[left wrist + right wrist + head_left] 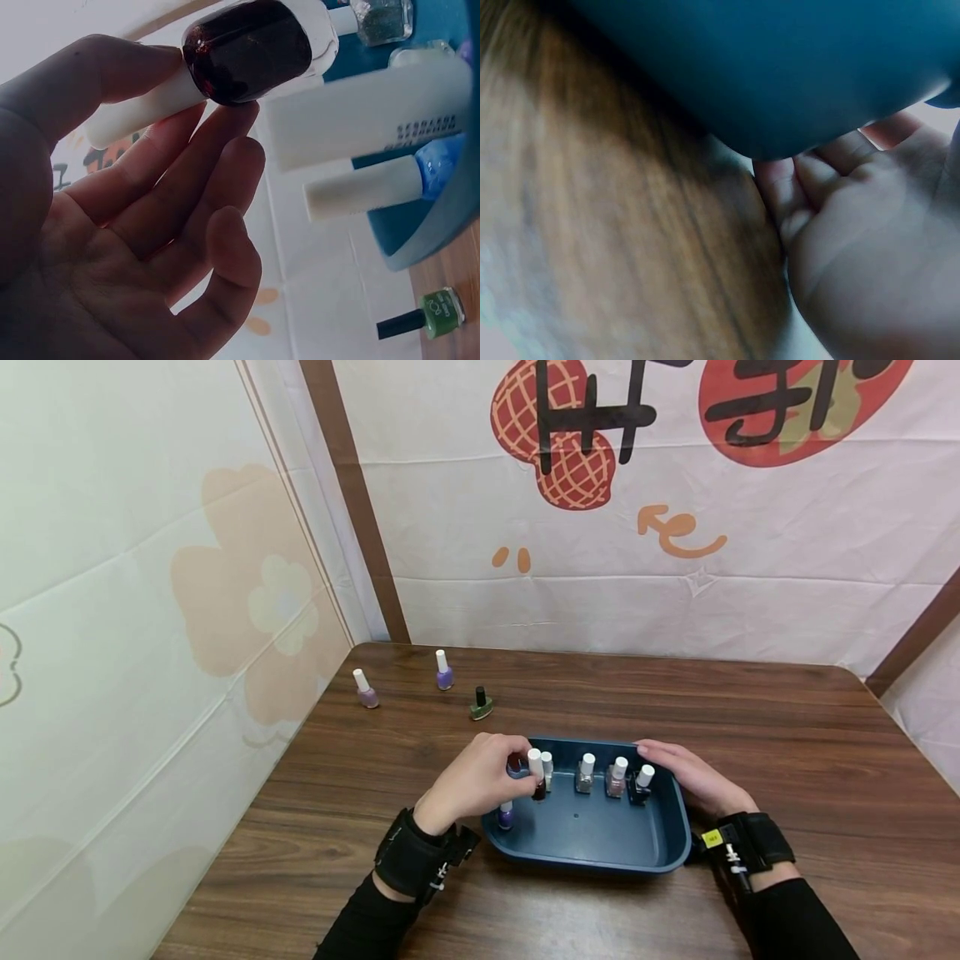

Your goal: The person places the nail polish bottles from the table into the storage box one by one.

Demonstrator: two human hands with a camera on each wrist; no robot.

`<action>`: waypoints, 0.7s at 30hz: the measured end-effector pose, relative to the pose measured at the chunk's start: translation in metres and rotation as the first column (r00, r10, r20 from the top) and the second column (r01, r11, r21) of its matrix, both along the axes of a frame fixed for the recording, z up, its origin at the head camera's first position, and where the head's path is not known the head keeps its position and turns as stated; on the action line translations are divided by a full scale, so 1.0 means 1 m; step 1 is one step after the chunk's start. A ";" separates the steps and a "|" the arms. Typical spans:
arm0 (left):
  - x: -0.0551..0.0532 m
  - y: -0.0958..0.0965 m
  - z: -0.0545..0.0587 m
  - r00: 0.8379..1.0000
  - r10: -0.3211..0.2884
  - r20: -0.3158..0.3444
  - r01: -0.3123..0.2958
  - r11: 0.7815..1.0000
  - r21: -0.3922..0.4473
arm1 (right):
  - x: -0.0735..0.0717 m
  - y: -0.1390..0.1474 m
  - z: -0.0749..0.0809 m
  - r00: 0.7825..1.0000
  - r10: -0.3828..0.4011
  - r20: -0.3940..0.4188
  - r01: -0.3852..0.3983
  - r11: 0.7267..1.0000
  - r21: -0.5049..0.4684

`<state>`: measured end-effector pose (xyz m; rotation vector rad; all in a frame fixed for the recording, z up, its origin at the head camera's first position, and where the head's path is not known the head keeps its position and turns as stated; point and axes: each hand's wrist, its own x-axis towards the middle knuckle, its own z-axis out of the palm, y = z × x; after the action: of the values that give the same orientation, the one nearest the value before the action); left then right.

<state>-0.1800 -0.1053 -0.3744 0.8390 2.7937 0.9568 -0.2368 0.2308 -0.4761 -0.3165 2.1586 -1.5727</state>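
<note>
My left hand (480, 777) pinches the white cap of a dark red nail polish bottle (247, 52) between thumb and fingers, over the left part of a blue tray (592, 847). Just behind that bottle in the head view is another white-capped bottle (547, 768). Near the wrist side, a purple-blue bottle (506, 817) stands in the tray, partly covered by the hand. At the tray's back right corner rests my right hand (697, 777), its fingers extended along the rim; in the right wrist view, fingertips (776, 176) touch the outer wall.
Along the tray's back stand a silvery bottle (584, 777), a pinkish one (616, 783) and a dark one (640, 789). On the wooden table (787, 735) behind, left, are a pale purple bottle (367, 695), a violet one (445, 677) and a black-capped green one (481, 707).
</note>
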 end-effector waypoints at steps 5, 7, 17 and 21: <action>0.000 0.005 -0.005 1.000 -0.015 0.010 0.015 1.000 -0.025 | 0.001 0.001 0.000 1.000 0.008 -0.002 -0.008 1.000 0.009; 0.000 0.007 -0.007 1.000 -0.019 0.018 0.019 0.999 -0.037 | 0.000 0.001 0.000 1.000 0.010 -0.003 -0.010 1.000 0.010; -0.002 0.014 -0.016 0.998 -0.060 0.019 0.061 0.993 -0.098 | 0.000 0.000 -0.002 1.000 -0.002 0.019 0.002 1.000 -0.001; -0.003 0.016 -0.019 0.998 -0.069 0.009 0.069 0.989 -0.129 | -0.001 0.000 -0.001 1.000 0.009 0.029 -0.008 1.000 -0.020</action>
<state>-0.1826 -0.0897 -0.3930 0.9074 2.7676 0.7570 -0.2380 0.2312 -0.4772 -0.3067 2.1180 -1.5857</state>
